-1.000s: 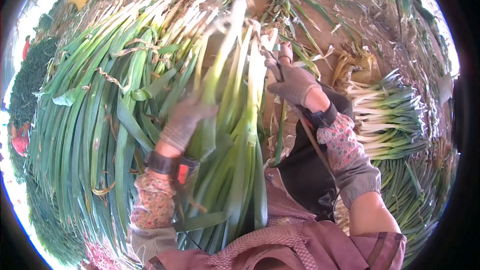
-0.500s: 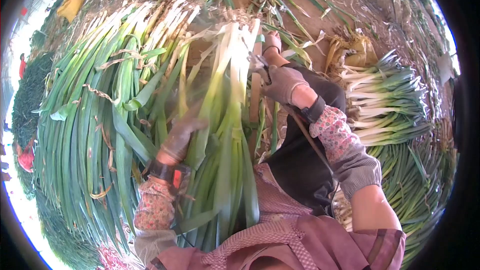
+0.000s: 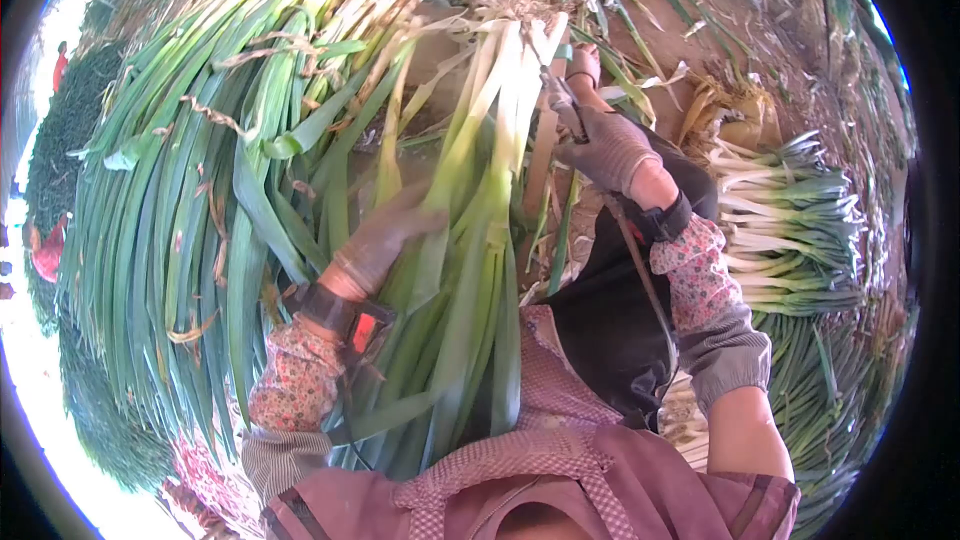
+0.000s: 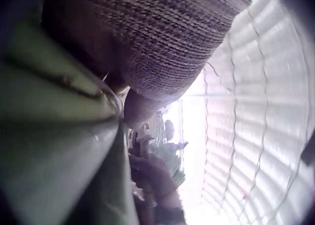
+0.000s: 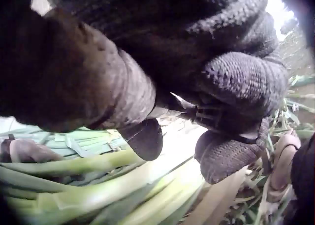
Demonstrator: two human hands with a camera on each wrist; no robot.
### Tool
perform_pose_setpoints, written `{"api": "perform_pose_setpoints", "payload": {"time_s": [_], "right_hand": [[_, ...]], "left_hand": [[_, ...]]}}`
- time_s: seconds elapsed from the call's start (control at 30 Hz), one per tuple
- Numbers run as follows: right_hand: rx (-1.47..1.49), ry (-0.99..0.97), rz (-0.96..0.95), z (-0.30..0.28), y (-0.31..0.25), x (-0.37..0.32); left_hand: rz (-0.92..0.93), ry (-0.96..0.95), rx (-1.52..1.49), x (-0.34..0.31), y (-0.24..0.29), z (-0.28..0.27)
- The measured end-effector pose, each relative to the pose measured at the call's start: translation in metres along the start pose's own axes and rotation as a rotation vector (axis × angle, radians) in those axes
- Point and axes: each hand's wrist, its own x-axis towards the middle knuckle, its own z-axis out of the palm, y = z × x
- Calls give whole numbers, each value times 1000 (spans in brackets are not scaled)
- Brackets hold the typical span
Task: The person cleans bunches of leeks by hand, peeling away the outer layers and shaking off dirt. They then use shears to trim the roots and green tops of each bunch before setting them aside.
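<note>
In the head view the gloved left hand [image 3: 385,240] lies on the left side of a bunch of leeks [image 3: 490,180], gripping green leaves below the white stems. Its knitted glove [image 4: 162,42] presses close against broad leaves [image 4: 54,136] in the left wrist view. The gloved right hand [image 3: 610,155] is just right of the white stems. Its fingers curl round a dark tool with a metal part [image 5: 209,114], which the right wrist view shows above pale stems [image 5: 162,175]. The tool's exact kind cannot be told. The left fingertips are partly hidden.
A large pile of leeks [image 3: 180,210] spreads at the left. On the right lie trimmed white-stemmed leeks [image 3: 780,225] beside yellow sacking [image 3: 740,115]. Loose leaves litter the soil [image 3: 640,15] at the top. A bare foot [image 3: 585,65] is beyond the right hand.
A leek blurred by motion and raised beside the bunch a second ago now lies among the other stems. The right hand keeps the tool beside the stems; the head view has shifted.
</note>
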Motion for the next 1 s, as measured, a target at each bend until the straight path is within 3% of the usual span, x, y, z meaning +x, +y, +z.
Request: {"api": "perform_pose_setpoints", "payload": {"time_s": [0.07, 0.17, 0.2, 0.27, 0.37, 0.5, 0.63, 0.73, 0.87, 1.0], "right_hand": [[-17, -40, 49, -11, -13, -7], [-76, -103, 21, -20, -37, -24], [-86, -61, -63, -7, -27, -23], [-128, -167, -65, -17, -52, -33], [-178, -217, -110, -15, -67, -42], [-240, -335, -164, -17, -95, -44], [-303, -480, -168, -22, -117, -41], [-480, -598, -254, -25, -130, -41], [-405, -473, -422, -35, -150, -65], [-380, -481, -380, -36, -163, -77]], "left_hand": [[63, 37, 271, 10, -20, -5], [69, 16, 726, 27, -9, -35], [11, 122, 802, 32, -4, -43], [-113, 326, 946, 38, 2, -53], [-314, 392, 1059, 51, -16, -63], [-325, 395, 932, 63, -48, -66], [-225, 389, 504, 60, -58, -66], [-56, 230, -171, 61, -81, -75], [122, 328, 31, 51, -61, -67], [138, 415, 337, 50, -43, -61]]}}
